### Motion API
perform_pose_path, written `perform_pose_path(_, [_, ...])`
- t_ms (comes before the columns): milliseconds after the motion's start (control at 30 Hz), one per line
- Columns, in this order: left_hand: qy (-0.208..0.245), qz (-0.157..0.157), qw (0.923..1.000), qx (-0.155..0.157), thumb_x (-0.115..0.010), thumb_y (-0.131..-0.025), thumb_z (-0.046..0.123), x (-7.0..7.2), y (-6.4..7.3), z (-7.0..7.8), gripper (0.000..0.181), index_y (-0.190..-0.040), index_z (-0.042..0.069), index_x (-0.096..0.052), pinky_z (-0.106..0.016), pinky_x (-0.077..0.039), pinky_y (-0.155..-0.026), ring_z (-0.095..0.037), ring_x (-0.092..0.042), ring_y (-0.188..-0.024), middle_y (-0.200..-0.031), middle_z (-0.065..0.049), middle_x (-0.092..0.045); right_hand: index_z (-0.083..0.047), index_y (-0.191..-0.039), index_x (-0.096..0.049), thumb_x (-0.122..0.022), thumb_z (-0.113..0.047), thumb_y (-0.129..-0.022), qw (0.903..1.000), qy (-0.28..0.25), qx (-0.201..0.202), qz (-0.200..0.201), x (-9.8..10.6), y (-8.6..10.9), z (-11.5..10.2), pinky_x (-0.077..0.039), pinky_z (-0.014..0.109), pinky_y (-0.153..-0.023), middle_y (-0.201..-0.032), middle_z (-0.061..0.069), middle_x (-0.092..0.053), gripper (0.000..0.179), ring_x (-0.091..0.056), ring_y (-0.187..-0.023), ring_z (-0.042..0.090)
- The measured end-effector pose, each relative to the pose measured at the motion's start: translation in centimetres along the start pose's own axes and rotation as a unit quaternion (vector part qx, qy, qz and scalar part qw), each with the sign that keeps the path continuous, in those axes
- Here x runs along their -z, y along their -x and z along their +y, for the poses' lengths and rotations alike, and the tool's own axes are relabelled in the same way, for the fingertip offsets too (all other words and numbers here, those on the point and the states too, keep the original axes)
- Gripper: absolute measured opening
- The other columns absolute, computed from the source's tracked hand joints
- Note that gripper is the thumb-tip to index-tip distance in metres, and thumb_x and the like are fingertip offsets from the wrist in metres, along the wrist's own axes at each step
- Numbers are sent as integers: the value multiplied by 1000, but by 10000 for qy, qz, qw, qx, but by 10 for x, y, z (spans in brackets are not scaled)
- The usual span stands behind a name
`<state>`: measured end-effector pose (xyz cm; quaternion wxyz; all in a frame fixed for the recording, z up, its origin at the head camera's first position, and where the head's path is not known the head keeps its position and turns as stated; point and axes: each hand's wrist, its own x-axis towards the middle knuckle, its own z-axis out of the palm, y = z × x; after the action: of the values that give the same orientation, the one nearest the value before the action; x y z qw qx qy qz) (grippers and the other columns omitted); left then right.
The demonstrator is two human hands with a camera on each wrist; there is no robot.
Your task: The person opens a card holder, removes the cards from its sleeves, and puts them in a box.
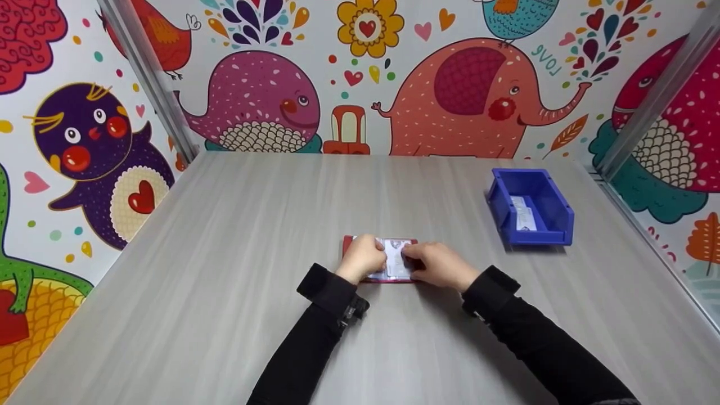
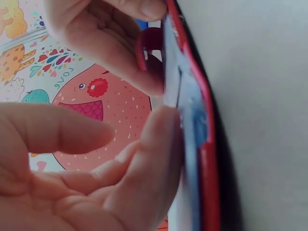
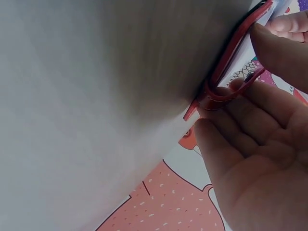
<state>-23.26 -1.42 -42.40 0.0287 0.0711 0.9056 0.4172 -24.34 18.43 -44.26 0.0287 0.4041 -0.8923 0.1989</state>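
A red card holder (image 1: 347, 242) with clear sleeves lies spread on the table in the head view. A white card (image 1: 397, 266) shows on its right side. My left hand (image 1: 363, 259) rests on the left side; in the left wrist view its fingers (image 2: 156, 159) press flat on the sleeves, the thumb held apart. At the right edge my right hand (image 1: 441, 264) grips the holder. The right wrist view shows its thumb (image 3: 279, 53) on the inner side and its fingers around the red strap (image 3: 215, 100), which curves up from the cover.
A blue plastic bin (image 1: 541, 238) stands on the table to the right, with white cards (image 1: 525, 218) in it. The pale wood-grain table (image 1: 225, 225) meets a wall panel with cartoon animals (image 1: 461, 101) at the back, and metal posts (image 1: 149, 79) rise at both rear corners.
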Motion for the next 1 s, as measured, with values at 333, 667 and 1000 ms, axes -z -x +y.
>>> perform_pose_path(333, [549, -142, 9978, 348, -50, -75, -9, 0, -1, 3, 36, -51, 17, -38, -16, -32, -46, -6, -41, -45, -48, 9, -40, -2, -102, -66, -78, 2, -73, 10000, -35, 48, 71, -2, 1, 1, -49, 40, -71, -89, 4, -64, 31, -58, -78, 21])
perform_pose_path(667, [1253, -185, 9902, 593, -46, -75, -11, -3, -1, 4, 36, -51, 15, -38, -14, -36, -43, -3, -43, -42, -47, 7, -42, -2, -100, -66, -78, 3, -73, 9999, -48, 15, 87, -2, 0, 0, -49, 40, -71, -87, 4, -63, 30, -58, -77, 21])
perform_pose_path(1000, [364, -51, 9992, 176, -51, -70, -9, -3, -3, 2, 40, -47, 18, -34, -19, -28, -46, -10, -35, -46, -47, 7, -34, -2, -102, -66, -78, 4, -73, 9999, -109, -44, 106, -2, 0, -1, -50, 39, -73, -89, 5, -64, 31, -59, -79, 22])
